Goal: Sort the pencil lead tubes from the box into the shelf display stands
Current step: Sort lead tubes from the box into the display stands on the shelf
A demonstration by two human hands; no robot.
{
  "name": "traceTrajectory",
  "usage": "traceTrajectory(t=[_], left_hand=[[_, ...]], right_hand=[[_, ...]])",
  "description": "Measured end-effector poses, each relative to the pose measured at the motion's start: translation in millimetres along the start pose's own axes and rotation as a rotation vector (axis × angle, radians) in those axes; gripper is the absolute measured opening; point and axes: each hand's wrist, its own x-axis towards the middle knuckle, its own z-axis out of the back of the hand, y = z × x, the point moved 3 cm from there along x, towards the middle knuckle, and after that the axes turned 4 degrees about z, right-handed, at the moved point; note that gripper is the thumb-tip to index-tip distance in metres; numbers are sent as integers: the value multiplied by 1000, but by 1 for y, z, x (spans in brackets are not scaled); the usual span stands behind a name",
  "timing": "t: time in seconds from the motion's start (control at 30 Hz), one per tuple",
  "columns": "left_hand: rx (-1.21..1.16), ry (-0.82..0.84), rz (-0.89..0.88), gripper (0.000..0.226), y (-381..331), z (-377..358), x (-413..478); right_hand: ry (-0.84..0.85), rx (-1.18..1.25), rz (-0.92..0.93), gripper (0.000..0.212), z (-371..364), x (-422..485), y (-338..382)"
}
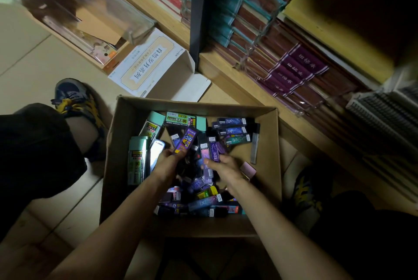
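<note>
An open cardboard box (126, 144) stands on the floor between my knees. It holds several pencil lead tubes: purple, blue, black and mint green ones in a loose heap. My left hand (168, 163) is inside the box and grips a purple tube (186, 140) that sticks up from its fingers. My right hand (222, 165) is beside it in the box, fingers curled round a lilac tube (213, 151). Green-labelled mint tubes (136, 162) lie along the box's left wall.
A wooden shelf (237, 76) full of shrink-wrapped notebooks runs from upper left to lower right behind the box. A white printed carton (144, 67) lies on the floor beyond the box. My shoes (72, 98) flank the box.
</note>
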Motion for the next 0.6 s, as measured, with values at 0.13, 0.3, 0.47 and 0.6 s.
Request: traceTrajectory(t=[0.13,0.3,0.47,0.6], left_hand=[[-139,98,39,8,14,3,-19],[-256,207,43,15,21,-6,-40],[-425,335,-15,25,-2,-31,-63],[-325,379,-96,23,-20,-48,-87]], right_hand=[[146,-213,-62,17,20,-22,2],[34,-237,75,24,31,-48,7],[-39,71,153,17,34,-77,23],[-21,189,257,18,34,-99,52]])
